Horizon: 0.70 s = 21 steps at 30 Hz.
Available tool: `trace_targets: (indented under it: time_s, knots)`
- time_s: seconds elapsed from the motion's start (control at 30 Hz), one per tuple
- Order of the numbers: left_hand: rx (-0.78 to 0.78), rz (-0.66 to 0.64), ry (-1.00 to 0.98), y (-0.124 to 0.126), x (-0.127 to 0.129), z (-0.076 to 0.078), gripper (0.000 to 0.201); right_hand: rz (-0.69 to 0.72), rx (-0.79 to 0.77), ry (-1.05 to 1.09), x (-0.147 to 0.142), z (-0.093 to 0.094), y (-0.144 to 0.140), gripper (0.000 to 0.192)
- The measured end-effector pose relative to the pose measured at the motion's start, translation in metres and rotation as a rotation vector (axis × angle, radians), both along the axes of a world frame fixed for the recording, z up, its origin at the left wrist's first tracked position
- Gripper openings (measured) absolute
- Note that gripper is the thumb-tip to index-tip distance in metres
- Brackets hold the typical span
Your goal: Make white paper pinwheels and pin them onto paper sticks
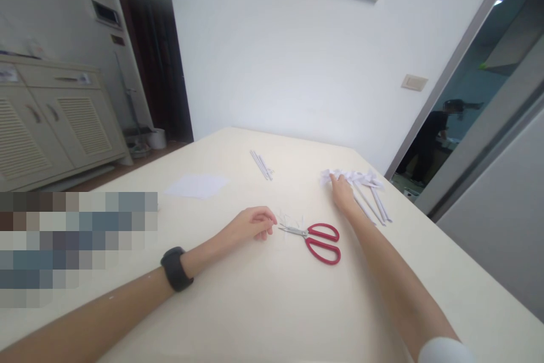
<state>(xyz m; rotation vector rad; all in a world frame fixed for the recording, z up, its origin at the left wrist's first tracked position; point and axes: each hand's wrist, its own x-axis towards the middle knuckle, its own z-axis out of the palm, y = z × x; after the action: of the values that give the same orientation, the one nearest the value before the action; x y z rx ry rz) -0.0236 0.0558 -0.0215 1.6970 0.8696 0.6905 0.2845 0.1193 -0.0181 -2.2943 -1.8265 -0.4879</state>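
My left hand (255,224), fingers loosely curled in, rests on the table just left of the scissor tips; nothing shows in it. Red-handled scissors (306,234) lie between my hands, blades slightly apart and pointing left. Small white paper scraps (291,220) are scattered by the blades. Farther right, my right hand (342,193) reaches out, its fingertips closed at the near-left edge of a bunch of cut, ruffled white paper (361,177). Rolled white paper sticks (378,203) extend from this bunch toward me. My fingers partly hide what they grip.
Several thin rolled paper sticks (260,165) lie at the table's back middle. White paper sheets (196,186) lie at the left. The cream table (255,306) meets a wall behind. A blurred block covers the left edge. Beyond the doorway at right, a person (429,139) stands.
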Motion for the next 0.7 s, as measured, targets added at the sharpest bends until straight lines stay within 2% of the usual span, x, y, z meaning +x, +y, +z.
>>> trace_targets:
  time_s: [0.2, 0.43, 0.6, 0.7]
  knots:
    - [-0.009, -0.012, -0.003, 0.001, 0.001, -0.001, 0.015, -0.037, 0.007, -0.039, 0.007, -0.01, 0.008, 0.045]
    - [-0.024, -0.009, 0.013, -0.001, 0.002, -0.001, 0.014, -0.052, -0.039, -0.023, 0.027, -0.006, 0.013, 0.052]
    - [-0.018, -0.002, 0.007, 0.001, 0.001, -0.004, 0.014, -0.053, -0.045, 0.004, 0.027, -0.004, 0.013, 0.06]
    - [-0.019, -0.007, 0.013, 0.002, 0.001, -0.005, 0.014, -0.053, -0.027, 0.018, 0.023, 0.004, 0.01, 0.062]
